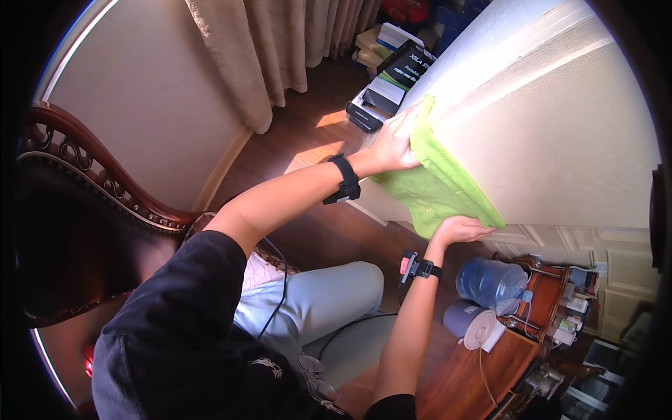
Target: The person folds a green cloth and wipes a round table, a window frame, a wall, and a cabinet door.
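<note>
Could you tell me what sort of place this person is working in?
Probably a bedroom at home: a white bed where both hands spread a green cloth, beige curtains, a carved wooden chair, and wooden flooring.

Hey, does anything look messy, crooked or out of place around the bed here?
The green cloth hangs partly over the bed's edge, under both hands. Boxes lie loosely stacked on the floor by the curtain.

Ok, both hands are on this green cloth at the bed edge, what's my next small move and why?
Probably smooth the green cloth flat with the left hand while the right hand pins the lower end; it hangs over the edge of the white bed, bunched and wrinkled between them.
</note>
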The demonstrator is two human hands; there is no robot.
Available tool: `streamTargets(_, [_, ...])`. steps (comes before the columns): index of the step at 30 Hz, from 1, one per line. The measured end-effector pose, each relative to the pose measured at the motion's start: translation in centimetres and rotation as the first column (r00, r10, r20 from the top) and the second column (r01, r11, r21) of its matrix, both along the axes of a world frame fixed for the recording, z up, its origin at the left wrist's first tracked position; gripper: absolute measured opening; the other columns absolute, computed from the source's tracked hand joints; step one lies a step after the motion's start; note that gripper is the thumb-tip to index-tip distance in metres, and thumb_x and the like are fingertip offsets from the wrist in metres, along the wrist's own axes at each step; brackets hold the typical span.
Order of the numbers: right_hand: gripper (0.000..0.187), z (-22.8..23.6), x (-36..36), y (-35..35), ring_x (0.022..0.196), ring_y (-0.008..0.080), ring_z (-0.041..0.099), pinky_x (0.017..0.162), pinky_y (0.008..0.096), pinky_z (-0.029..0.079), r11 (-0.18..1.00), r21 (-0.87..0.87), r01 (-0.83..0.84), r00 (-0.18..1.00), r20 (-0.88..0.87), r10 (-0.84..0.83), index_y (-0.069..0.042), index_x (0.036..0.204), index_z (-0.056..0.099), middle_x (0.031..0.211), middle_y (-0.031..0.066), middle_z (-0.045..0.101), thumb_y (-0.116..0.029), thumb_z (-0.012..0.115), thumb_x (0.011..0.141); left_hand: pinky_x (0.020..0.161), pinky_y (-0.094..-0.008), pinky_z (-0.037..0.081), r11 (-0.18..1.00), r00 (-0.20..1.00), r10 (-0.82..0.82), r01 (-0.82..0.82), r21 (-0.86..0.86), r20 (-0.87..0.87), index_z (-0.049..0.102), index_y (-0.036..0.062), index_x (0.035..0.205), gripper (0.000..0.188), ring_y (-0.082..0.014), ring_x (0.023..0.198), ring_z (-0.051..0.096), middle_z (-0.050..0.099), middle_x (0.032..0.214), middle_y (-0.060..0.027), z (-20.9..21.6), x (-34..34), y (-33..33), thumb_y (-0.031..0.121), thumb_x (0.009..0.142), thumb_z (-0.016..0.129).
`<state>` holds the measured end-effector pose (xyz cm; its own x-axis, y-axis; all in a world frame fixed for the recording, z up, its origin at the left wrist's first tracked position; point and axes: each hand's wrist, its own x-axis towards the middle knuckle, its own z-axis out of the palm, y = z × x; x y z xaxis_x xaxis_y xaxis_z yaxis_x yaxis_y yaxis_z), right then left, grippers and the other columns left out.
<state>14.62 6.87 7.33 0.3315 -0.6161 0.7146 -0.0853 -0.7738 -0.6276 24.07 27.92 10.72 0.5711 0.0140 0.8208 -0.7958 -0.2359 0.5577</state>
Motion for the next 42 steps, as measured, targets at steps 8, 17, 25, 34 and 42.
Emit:
streamTargets(8, [0.036, 1.3, -5.9, -2.5, 0.102, 0.0466, 0.060, 0.088, 0.0488, 0.048, 0.988, 0.021, -0.150, 0.882, -0.450, 0.144, 0.014, 0.123, 0.051, 0.112, 0.0335, 0.060, -0.007, 0.047, 0.095, 0.080, -0.0499, 0.051, 0.778, 0.828, 0.210, 0.180, 0.602, -0.519, 0.050, -0.0005, 0.118, 0.053, -0.0432, 0.092, 0.062, 0.064, 0.102, -0.0252, -3.4, -4.1, 4.0, 0.038, 0.083, 0.059])
streamTargets(17, [0.042, 8.6, -10.9, -1.0, 0.100, 0.0391, 0.063, 0.084, 0.0439, 0.051, 0.918, -0.133, -0.375, 0.828, -0.494, 0.267, -0.002, 0.122, 0.058, 0.110, 0.0219, 0.065, 0.007, 0.056, 0.081, 0.074, -0.0476, 0.055, 0.553, 0.796, 0.449, 0.109, 0.826, -0.406, 0.069, 0.0001, 0.080, 0.033, -0.0387, 0.078, 0.068, 0.068, 0.081, -0.0224, 6.5, -9.6, 8.6, 0.029, 0.084, 0.054])
streamTargets(25, [0.040, 19.9, -15.2, 3.8, 0.097, 0.0357, 0.065, 0.084, 0.0429, 0.052, 0.766, -0.332, -0.550, 0.835, -0.187, 0.518, 0.001, 0.114, 0.062, 0.106, 0.0189, 0.066, 0.011, 0.056, 0.075, 0.067, -0.0512, 0.053, 0.801, 0.776, 0.420, -0.072, 0.595, -0.470, 0.066, 0.0021, 0.086, 0.022, -0.0416, 0.070, 0.064, 0.063, 0.070, -0.0238, 13.7, -19.4, 15.0, 0.022, 0.087, 0.056])
streamTargets(34, [0.034, 25.9, -19.1, 1.4, 0.092, 0.0341, 0.066, 0.082, 0.0408, 0.052, 0.781, -0.204, -0.590, 0.806, -0.088, 0.586, 0.004, 0.109, 0.064, 0.100, 0.0189, 0.067, 0.011, 0.057, 0.077, 0.055, -0.0505, 0.052, 0.644, 0.816, 0.471, -0.059, 0.763, -0.334, 0.060, 0.0055, 0.088, 0.010, -0.0410, 0.058, 0.063, 0.061, 0.062, -0.0227, 15.1, -22.3, 8.2, 0.014, 0.084, 0.057])
streamTargets(42, [0.040, 29.6, -27.5, -10.6, 0.068, 0.0248, 0.063, 0.066, 0.0367, 0.049, 0.618, 0.027, -0.785, 0.584, -0.301, 0.754, -0.002, 0.104, 0.068, 0.073, 0.0091, 0.062, 0.010, 0.065, 0.067, 0.050, -0.0471, 0.050, 0.551, 0.928, 0.279, 0.055, 0.833, -0.246, 0.059, 0.0067, 0.105, 0.024, -0.0375, 0.053, 0.062, 0.061, 0.061, -0.0180, 18.7, -20.4, -6.0, 0.006, 0.081, 0.058])
